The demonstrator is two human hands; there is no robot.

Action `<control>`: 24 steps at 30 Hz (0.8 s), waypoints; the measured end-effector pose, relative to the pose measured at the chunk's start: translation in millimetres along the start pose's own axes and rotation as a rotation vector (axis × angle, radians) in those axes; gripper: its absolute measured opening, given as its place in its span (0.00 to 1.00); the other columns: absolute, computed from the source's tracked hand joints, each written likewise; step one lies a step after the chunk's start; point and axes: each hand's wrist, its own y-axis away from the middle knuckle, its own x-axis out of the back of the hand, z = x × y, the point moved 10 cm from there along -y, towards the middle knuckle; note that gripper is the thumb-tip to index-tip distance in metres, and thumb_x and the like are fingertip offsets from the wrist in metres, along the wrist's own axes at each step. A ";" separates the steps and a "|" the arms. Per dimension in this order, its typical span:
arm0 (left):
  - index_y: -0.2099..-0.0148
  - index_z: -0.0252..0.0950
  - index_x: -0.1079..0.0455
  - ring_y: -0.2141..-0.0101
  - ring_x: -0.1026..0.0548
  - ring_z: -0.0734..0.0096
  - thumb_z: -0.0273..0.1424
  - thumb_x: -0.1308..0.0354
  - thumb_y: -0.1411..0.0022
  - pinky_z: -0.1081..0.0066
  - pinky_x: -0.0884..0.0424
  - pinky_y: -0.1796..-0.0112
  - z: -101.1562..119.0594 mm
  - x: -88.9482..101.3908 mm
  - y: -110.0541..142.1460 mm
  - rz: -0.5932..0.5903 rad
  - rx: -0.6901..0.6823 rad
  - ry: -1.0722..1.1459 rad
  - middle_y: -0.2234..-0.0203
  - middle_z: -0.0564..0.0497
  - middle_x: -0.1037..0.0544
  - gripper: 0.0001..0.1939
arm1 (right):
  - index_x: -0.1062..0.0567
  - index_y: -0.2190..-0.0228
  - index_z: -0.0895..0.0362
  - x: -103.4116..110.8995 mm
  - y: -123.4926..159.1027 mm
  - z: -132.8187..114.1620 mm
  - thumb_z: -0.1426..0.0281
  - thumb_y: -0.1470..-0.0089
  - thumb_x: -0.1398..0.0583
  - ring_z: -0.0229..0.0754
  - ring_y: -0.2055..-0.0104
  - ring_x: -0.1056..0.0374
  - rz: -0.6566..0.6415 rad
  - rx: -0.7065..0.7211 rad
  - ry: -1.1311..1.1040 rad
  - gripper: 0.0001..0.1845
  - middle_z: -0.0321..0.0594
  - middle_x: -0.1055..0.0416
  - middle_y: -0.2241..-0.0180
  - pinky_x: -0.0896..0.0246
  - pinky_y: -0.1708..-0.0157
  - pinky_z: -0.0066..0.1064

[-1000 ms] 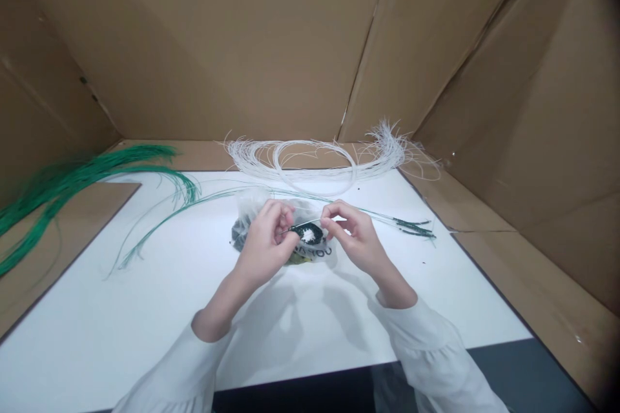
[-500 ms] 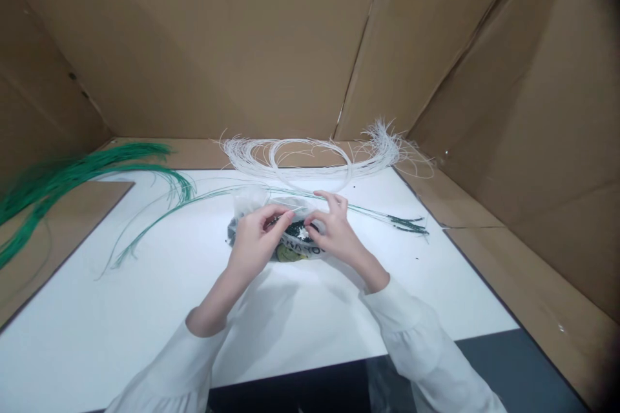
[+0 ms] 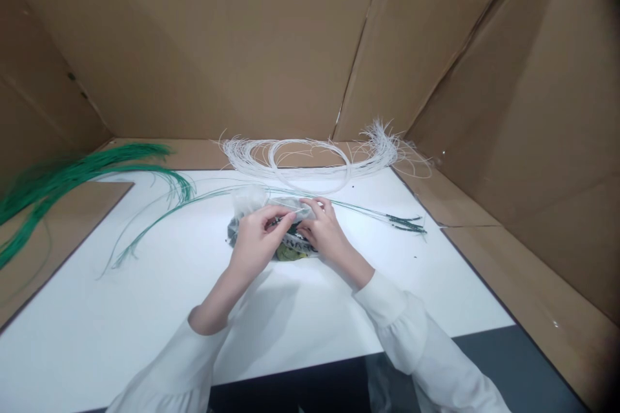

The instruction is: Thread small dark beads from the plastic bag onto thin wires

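My left hand (image 3: pixel 259 235) has thumb and forefinger closed in a pinch on a thin pale strand (image 3: pixel 301 209), whose short end sticks out past the fingertips. Just right of it, my right hand (image 3: pixel 328 232) reaches into the mouth of a clear plastic bag (image 3: pixel 290 254) with dark lettering and a yellow-green print. Its thumb and fingers are drawn together; whatever they hold is too small to make out. Tiny dark beads (image 3: pixel 292 230) show inside the bag between my hands.
Behind the bag, green strands (image 3: pixel 208 193) run across the white table (image 3: pixel 169 310) to dark beaded ends (image 3: pixel 407 224) at the right. A white strand bundle (image 3: pixel 310 168) lies at the back, a green one (image 3: pixel 106 161) at the left. Cardboard walls (image 3: pixel 232 45) surround the table.
My right hand has moved a little left and lower over the bag, and its raised fingers have folded in. My left hand stays nearly still, pinching the strand.
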 end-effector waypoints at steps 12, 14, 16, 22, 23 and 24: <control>0.69 0.34 0.27 0.76 0.31 0.73 0.36 0.46 0.44 0.75 0.36 0.74 -3.9 2.0 -1.2 0.009 0.029 0.012 0.75 0.51 0.24 0.11 | 0.25 0.74 0.55 8.6 -1.5 5.7 0.70 0.51 0.41 0.54 0.50 0.49 -0.004 -0.021 -0.032 0.05 0.45 0.35 0.51 0.44 0.53 0.48; 0.69 0.34 0.27 0.76 0.31 0.73 0.37 0.46 0.44 0.75 0.36 0.74 -4.0 2.4 -1.6 0.008 0.024 0.018 0.75 0.50 0.24 0.12 | 0.26 0.75 0.56 12.9 -2.3 6.4 0.70 0.52 0.40 0.54 0.51 0.47 0.005 -0.022 -0.055 0.04 0.46 0.34 0.52 0.45 0.53 0.48; 0.68 0.34 0.27 0.75 0.30 0.73 0.37 0.46 0.44 0.75 0.36 0.73 -5.1 3.1 -1.9 0.012 0.028 0.029 0.74 0.50 0.24 0.12 | 0.26 0.74 0.56 25.7 -3.0 5.1 0.70 0.50 0.41 0.52 0.51 0.46 0.059 -0.028 -0.117 0.05 0.46 0.33 0.54 0.46 0.51 0.47; 0.69 0.33 0.27 0.75 0.31 0.74 0.35 0.45 0.44 0.75 0.36 0.74 0.9 7.4 -0.7 0.063 0.000 0.038 0.75 0.50 0.24 0.11 | 0.28 0.73 0.57 57.4 2.1 18.8 0.67 0.50 0.41 0.39 0.70 0.33 0.236 -0.287 -0.838 0.05 0.37 0.29 0.74 0.36 0.65 0.34; 0.69 0.33 0.27 0.75 0.31 0.74 0.35 0.45 0.45 0.76 0.36 0.75 3.5 8.2 -0.1 0.074 -0.010 0.040 0.75 0.50 0.24 0.10 | 0.27 0.74 0.57 54.2 3.0 19.3 0.67 0.53 0.39 0.37 0.73 0.33 0.224 -0.328 -0.970 0.06 0.36 0.29 0.76 0.36 0.68 0.32; 0.70 0.34 0.26 0.75 0.31 0.74 0.34 0.44 0.45 0.76 0.37 0.76 6.3 9.0 0.6 0.084 -0.020 0.042 0.75 0.50 0.25 0.10 | 0.27 0.75 0.57 51.0 3.4 18.3 0.67 0.56 0.37 0.37 0.75 0.33 0.212 -0.353 -1.077 0.06 0.35 0.28 0.78 0.35 0.70 0.31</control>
